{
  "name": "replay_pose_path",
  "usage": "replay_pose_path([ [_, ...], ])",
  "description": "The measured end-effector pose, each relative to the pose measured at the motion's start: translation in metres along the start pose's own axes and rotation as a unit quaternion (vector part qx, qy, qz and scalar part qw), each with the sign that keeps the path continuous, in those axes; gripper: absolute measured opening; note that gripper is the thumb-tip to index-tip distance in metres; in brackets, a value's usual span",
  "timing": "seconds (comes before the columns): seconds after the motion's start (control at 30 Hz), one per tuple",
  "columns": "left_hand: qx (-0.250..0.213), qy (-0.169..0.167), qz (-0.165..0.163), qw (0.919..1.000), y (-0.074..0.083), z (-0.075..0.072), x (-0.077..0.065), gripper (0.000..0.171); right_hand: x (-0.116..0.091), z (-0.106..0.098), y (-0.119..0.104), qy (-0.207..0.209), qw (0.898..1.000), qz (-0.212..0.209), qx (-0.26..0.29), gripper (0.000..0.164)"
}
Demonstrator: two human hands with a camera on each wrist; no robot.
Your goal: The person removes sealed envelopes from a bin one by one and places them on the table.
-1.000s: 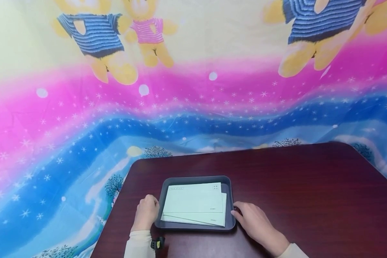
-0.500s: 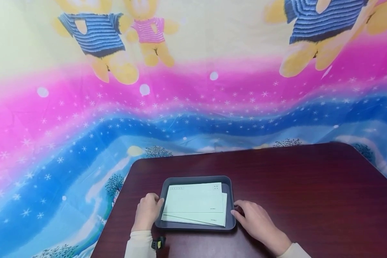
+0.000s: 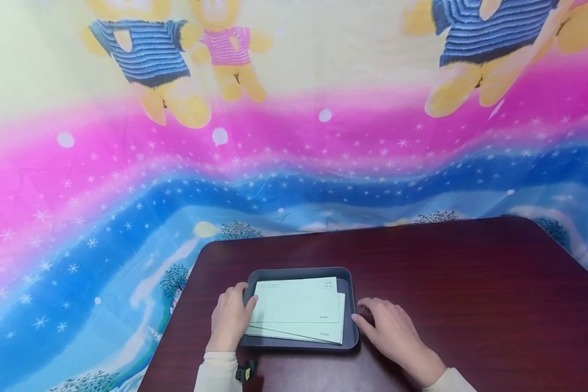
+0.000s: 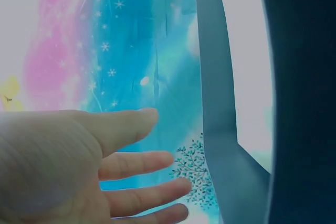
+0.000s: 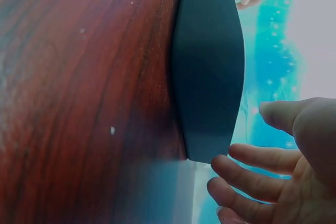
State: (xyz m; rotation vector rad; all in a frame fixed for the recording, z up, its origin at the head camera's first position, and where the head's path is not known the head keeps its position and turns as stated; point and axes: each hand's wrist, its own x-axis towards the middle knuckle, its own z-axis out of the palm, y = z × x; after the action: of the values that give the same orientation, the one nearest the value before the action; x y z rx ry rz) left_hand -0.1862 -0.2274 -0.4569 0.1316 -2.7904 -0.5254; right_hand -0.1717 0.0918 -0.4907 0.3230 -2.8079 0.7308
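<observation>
Pale green envelopes (image 3: 294,302) lie askew in a stack inside the dark grey tray (image 3: 294,273) on the wood-grain table (image 3: 470,283). Left hand (image 3: 229,318), digits apart and gripping nothing, is at the left rim, thumb toward the stack; right hand (image 3: 392,329), loosely extended and unladen, is at the right rim, contact indeterminable. Step judged: reaching for the envelopes; next move would call for pinching an edge.
</observation>
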Motion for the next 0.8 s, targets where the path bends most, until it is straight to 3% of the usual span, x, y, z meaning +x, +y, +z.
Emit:
replay_pose_path([
  [0.8,-0.015,-0.010,0.059,0.9981,0.027,0.014,-0.002,0.045,0.008,0.003,-0.022,0.000,1.000,-0.015,0.004,0.036],
])
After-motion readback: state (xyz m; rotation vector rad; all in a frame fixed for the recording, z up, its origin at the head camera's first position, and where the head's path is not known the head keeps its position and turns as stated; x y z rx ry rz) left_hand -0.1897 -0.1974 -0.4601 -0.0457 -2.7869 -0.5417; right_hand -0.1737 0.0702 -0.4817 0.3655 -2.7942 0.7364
